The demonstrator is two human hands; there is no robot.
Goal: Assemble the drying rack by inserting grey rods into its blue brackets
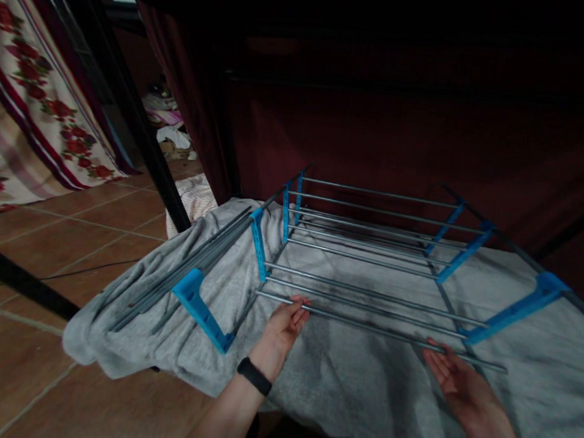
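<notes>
A drying rack (366, 254) of grey metal rods and blue plastic brackets lies on a grey blanket (338, 382). My left hand (284, 328), with a black band on its wrist, reaches up with fingers stretched, its fingertips touching the nearest rod (379, 327) at its left end. My right hand (455, 379) is palm-up and open under the same rod near its right end. A loose blue bracket (201, 307) stands at the rack's near left corner, beside a bundle of grey rods (189, 267).
A brown tiled floor (63, 238) lies to the left, crossed by a black bar (12, 275). A floral cloth (29, 104) hangs at far left. Dark red fabric (407, 140) covers the back. Clutter lies in the far doorway (169, 124).
</notes>
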